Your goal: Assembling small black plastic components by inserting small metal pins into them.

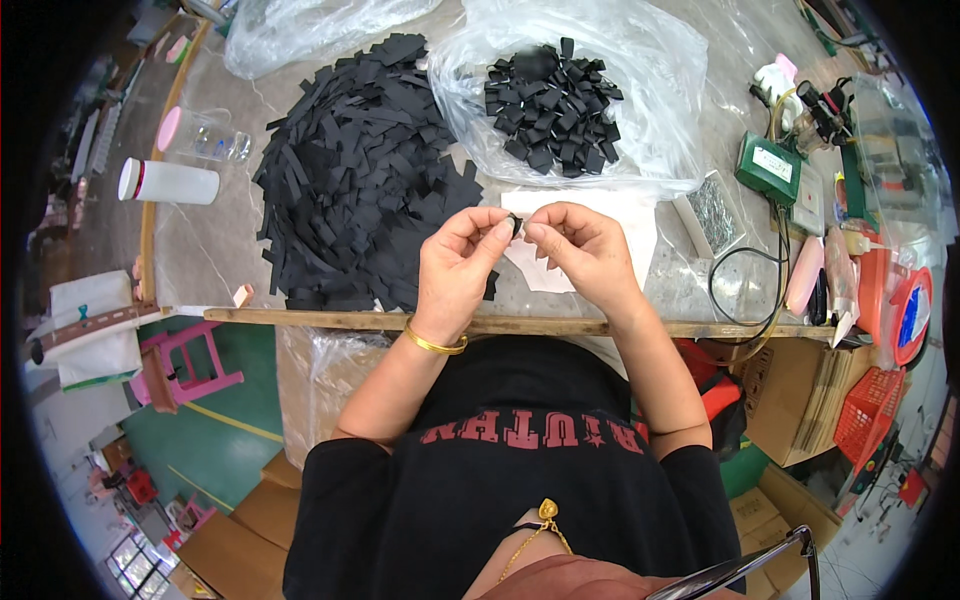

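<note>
My left hand (462,262) pinches a small black strip (515,224), folded over, between thumb and fingertips. Right beside it, my right hand (588,250) is closed, thumb against forefinger, at the strip's edge; what sits between those fingertips is too small to make out. Both hands are just above the front of the table, over a white sheet (640,225). A large heap of flat black strips (360,180) spreads to the left. Beyond my hands, folded black pieces (550,110) with small shiny bits lie on a clear plastic bag (660,90).
An open box of small metal pieces (712,215) is right of the sheet. Farther right are a green device (768,168) with cables and a red basket (868,415). A white bottle (170,182) and a clear jar (205,136) lie at left. The wooden table edge (560,324) runs before me.
</note>
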